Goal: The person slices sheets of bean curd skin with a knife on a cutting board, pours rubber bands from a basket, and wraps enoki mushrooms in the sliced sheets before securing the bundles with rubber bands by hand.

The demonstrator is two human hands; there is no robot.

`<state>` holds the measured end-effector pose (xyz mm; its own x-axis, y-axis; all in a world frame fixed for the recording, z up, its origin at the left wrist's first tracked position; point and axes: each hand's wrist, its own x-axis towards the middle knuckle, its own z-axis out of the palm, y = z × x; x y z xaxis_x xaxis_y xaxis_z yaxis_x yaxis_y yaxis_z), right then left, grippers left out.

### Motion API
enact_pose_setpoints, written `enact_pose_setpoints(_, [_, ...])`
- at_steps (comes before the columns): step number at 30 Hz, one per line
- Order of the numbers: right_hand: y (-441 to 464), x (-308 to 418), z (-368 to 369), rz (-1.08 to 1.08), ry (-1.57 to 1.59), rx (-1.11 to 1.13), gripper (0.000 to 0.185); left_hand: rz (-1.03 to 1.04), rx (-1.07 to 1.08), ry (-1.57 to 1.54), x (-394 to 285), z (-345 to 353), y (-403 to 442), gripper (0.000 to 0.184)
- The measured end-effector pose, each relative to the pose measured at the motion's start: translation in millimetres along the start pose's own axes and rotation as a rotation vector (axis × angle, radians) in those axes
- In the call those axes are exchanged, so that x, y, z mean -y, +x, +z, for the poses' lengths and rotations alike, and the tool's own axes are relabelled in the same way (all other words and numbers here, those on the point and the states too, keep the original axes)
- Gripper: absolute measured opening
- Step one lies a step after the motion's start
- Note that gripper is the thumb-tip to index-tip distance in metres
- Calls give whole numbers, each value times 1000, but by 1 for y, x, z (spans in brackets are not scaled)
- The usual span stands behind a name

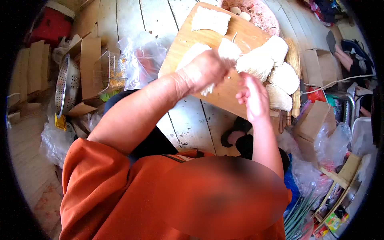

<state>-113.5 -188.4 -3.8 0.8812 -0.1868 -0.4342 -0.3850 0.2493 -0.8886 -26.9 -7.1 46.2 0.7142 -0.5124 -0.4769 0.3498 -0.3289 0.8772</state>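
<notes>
My left hand (206,70) is curled closed above the middle of a wooden board (240,34). What its fingers hold, if anything, is hidden and blurred. To its right, my right hand (256,98) is raised over the board's near edge, its fingers loosely bent and apart, with nothing visible in it. White, flat pieces with frayed edges lie about the hands: a squarish white piece (211,21) at the far left and a smaller white piece (229,49) just beyond my left hand. Several thick, streaky white pieces (260,60) overlap at the right.
A pink basin (276,22) with pinkish chopped filling stands beyond the board. A straw brush (295,60) lies along its right side. At left are a clear plastic bag (142,60), a wire basket (114,72) and a metal colander (67,86). Cardboard boxes (314,124) crowd the right.
</notes>
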Motion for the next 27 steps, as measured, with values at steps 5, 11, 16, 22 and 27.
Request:
enact_pose_setpoints(5, [32, -26, 38, 192, -276, 25, 22, -13, -281, 24, -7, -34, 3, 30])
enact_pose_setpoints(11, [64, -58, 68, 266, -340, -31, 23, 20, -260, 149, 23, -34, 21, 32])
enact_pose_setpoints(16, [75, -67, 58, 138, -515, -71, 22, -51, -82, 324, 33, -33, 25, 34])
enact_pose_setpoints(22, [73, -57, 45, 126, -359, -6, 15, -101, 24, 471, 51, -27, 45, 34])
enact_pose_setpoints(27, [56, -10, 32, 246, -213, 17, 9, -191, 20, 367, 48, -24, 47, 33])
